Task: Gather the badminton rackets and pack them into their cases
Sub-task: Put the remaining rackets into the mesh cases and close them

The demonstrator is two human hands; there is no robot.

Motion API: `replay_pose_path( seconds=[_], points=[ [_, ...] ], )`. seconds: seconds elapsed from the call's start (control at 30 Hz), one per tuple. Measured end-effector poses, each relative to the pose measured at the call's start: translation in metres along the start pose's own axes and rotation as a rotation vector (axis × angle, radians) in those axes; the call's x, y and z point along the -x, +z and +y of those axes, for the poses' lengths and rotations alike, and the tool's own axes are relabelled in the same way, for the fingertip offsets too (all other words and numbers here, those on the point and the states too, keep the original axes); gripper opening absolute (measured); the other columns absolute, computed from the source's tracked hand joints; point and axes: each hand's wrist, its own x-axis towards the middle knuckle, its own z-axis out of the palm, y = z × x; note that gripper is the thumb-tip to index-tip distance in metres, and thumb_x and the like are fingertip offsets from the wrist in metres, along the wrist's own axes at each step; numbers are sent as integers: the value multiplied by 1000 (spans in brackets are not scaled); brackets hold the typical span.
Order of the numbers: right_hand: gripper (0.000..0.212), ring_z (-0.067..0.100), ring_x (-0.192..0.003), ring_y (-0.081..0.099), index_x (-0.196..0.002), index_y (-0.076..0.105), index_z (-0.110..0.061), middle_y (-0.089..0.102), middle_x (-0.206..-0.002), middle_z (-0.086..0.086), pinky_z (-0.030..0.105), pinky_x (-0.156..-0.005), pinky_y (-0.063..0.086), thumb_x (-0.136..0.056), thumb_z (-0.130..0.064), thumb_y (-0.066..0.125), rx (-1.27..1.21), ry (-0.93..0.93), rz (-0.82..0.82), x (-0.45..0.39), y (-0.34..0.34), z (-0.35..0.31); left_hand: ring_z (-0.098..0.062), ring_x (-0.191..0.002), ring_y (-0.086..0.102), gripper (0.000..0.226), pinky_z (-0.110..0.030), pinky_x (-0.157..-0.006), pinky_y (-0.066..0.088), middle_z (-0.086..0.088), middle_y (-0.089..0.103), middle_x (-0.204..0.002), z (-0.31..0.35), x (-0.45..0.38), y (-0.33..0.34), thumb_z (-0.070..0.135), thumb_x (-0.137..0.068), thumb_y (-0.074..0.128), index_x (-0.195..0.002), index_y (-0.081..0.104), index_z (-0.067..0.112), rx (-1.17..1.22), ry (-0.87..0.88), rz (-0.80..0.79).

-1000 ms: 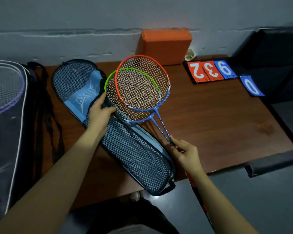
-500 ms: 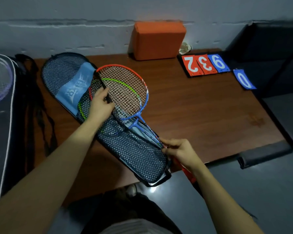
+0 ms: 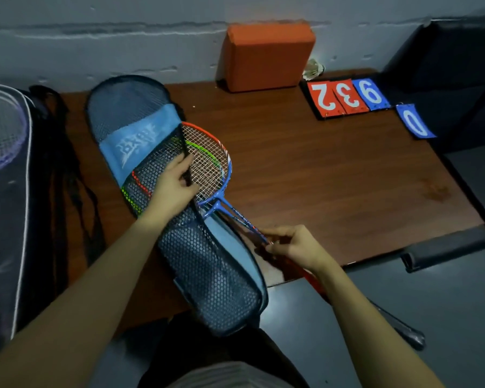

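Observation:
A blue mesh racket case (image 3: pixel 207 278) lies diagonally on the brown table (image 3: pixel 333 177). Two rackets, one orange-and-blue (image 3: pixel 207 152) and one green, lie stacked with their heads partly under the case's mesh flap. My left hand (image 3: pixel 171 186) grips the flap's black edge and holds it up over the racket heads. My right hand (image 3: pixel 294 245) pinches the two thin shafts near the table's front edge. The handles run down past my right wrist, off the table.
A second dark case (image 3: pixel 9 191) with a purple racket inside lies at the far left, its black straps (image 3: pixel 70 175) beside it. An orange block (image 3: pixel 266 57) stands against the wall. Number cards (image 3: pixel 345 98) and a shuttlecock (image 3: pixel 314 70) sit at the back right. A black chair (image 3: pixel 445 245) is at the right.
The two rackets have moved left and down, from above the table into the case's opening. My left hand went from the case's edge to lifting the mesh flap over the heads.

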Motion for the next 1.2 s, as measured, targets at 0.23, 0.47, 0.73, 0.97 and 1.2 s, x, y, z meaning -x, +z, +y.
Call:
replay_pose_path(
  seconds=[0.23, 0.47, 0.73, 0.97, 1.2],
  points=[
    [39, 16, -57, 56, -116, 64, -7, 69, -84, 17, 30, -57, 43, -82, 10, 59, 33, 25, -55, -5, 27, -7, -14, -103, 51, 52, -20, -94, 40, -5, 41, -132, -15, 27, 10, 0, -86, 56, -136, 43, 8, -95, 92, 138],
    [32, 49, -64, 55, -106, 71, -15, 65, -82, 19, 56, -64, 48, -78, -1, 68, 12, -18, -83, 1, 29, -4, -14, -97, 57, 38, -17, -87, 41, -12, 61, -113, -28, 41, 16, 6, -86, 60, -124, 55, 4, 16, -99, 257],
    [31, 12, -49, 45, -102, 72, -15, 60, -60, 0, 20, -47, 38, -79, 4, 65, -48, -50, 67, -4, 61, -9, -2, -70, 55, 40, -1, -70, 42, 4, 59, -83, -12, 43, 2, 2, -86, 61, -125, 55, 5, 168, -87, 105],
    [38, 14, -63, 58, -112, 65, -5, 70, -77, 7, 23, -56, 49, -78, 10, 62, -37, -149, 126, -35, 88, -26, -19, -93, 63, 41, -22, -85, 44, -18, 61, -115, -18, 51, -2, 3, -86, 60, -126, 54, 7, 256, -116, 103],
    [46, 11, -93, 60, -118, 62, -5, 65, -110, 10, 15, -83, 46, -74, 4, 71, 280, -326, 190, -77, 115, -36, 12, -59, 55, 38, -3, -65, 43, -13, 59, -94, -22, 37, -29, 0, -84, 61, -122, 56, 4, 304, -52, 126]
  ],
)
